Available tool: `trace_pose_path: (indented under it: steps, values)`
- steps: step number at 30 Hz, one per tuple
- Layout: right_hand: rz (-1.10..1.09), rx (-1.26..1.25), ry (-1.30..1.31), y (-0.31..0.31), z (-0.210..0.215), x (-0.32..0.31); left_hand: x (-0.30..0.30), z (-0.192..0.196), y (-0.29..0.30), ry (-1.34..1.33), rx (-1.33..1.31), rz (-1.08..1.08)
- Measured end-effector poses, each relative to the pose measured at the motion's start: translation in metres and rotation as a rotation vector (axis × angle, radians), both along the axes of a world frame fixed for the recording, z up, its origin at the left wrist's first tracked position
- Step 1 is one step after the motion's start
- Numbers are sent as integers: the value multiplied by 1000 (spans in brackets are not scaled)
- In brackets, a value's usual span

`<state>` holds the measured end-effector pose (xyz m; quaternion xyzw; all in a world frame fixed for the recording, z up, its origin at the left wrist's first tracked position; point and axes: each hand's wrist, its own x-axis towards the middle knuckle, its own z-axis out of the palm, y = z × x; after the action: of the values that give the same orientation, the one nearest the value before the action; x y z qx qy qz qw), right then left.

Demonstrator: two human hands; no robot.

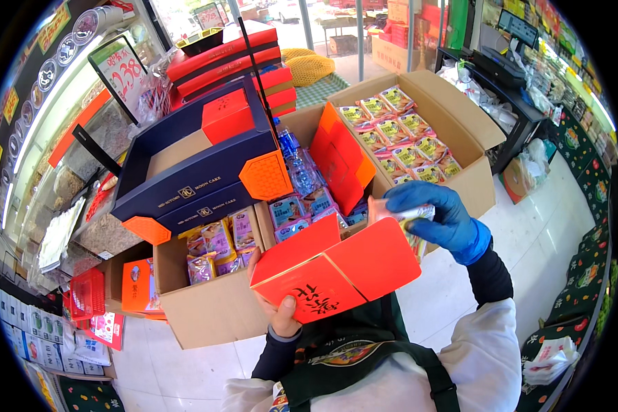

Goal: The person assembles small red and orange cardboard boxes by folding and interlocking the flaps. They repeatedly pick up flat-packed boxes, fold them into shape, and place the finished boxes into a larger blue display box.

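Note:
My left hand [281, 312] is bare and holds a red gift box [336, 264] from below, thumb on its front face, lid flaps tilted up. My right hand [436, 213], in a blue glove, grips a small wrapped snack packet [413, 214] just above the box's right edge. Right behind the box stands an open cardboard carton [213, 305] with pink and blue snack packets [220, 240] inside.
A second open carton [460, 117] of yellow-green packets stands behind on the right. Dark blue gift boxes [199, 172] with orange corners and a red box stack [233, 62] sit to the left. Shelves of goods line both sides; white tiled floor [542, 233] lies to the right.

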<state>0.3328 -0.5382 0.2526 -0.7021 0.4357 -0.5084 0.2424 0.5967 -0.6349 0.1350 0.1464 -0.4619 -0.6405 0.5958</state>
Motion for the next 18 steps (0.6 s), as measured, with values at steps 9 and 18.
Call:
trace_pose_path:
  steps: [9,18]
  values:
    - [358,195,173,-22,32,-4,1,-3,4,-38,-4,-18]
    - [392,182,197,-27,28,5,-1,-5,13,-20,-62,-3]
